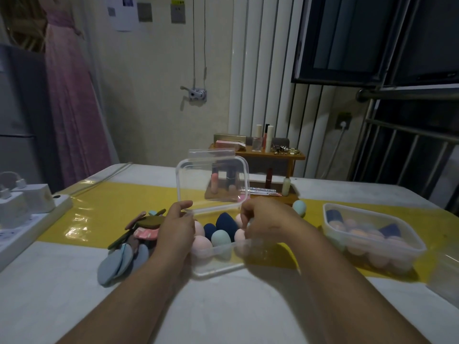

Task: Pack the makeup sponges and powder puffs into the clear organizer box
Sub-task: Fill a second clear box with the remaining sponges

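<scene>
While sponges (220,237) fill the box (218,265), both hands hold its lid (212,183).

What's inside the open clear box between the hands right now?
Inside the clear organizer box: egg-shaped makeup sponges, pink, dark blue and light teal. The left hand and right hand cover both ends, so the full count is hidden.

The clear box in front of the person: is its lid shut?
No: the lid stands raised behind the clear box, and the sponges inside show uncovered between the two hands.
</scene>
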The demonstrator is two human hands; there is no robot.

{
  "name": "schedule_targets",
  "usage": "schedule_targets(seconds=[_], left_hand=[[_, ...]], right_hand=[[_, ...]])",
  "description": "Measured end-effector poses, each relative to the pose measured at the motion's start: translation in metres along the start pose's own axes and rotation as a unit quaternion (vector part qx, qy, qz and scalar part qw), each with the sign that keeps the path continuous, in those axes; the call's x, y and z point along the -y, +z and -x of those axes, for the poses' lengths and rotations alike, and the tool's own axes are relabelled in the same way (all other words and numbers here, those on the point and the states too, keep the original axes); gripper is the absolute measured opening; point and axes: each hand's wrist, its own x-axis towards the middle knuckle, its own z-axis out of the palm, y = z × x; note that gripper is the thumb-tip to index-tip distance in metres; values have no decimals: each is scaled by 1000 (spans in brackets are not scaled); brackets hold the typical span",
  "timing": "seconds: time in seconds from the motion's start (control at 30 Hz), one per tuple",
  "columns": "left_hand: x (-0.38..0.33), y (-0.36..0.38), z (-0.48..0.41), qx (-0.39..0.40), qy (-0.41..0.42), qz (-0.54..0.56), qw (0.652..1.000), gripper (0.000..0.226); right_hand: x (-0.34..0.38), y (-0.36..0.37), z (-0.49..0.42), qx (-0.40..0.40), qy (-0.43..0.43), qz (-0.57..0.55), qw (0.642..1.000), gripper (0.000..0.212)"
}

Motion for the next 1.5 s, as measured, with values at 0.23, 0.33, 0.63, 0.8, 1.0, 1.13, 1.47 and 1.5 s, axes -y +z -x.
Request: schedule_targets(seconds=[0.23,0.33,0.63,0.8,1.0,1.13,1.47,1.5], left_hand=[[-1,0,2,2,-3,-8,1000,45],[-2,0,2,1,-4,-10,1000,47],[-3,1,3,-6,-6,-4,1000,46],[-5,1,5,-5,-5,-6,1000,43],[-5,1,5,-13,-8,-9,1000,41],[-6,0,4,-7,-6,-17,1000,43],[-5,3,6,2,0,15,1000,36],[-5,3,6,2,1,20,1000,33]], right_hand=[[2,0,-4,35,-30,15,999,15],[9,0,-8,72,-3,41,997,25],[11,3,-12,35,45,158,986,39],[5,3,-11,9,59,152,987,36],[0,8,-15,25,70,95,993,36],[-16,14,-13,1,37,-35,999,14],[-31,24,-9,-201,28,-324,924,26],[-34,25,-12,-226,45,-322,918,26]])
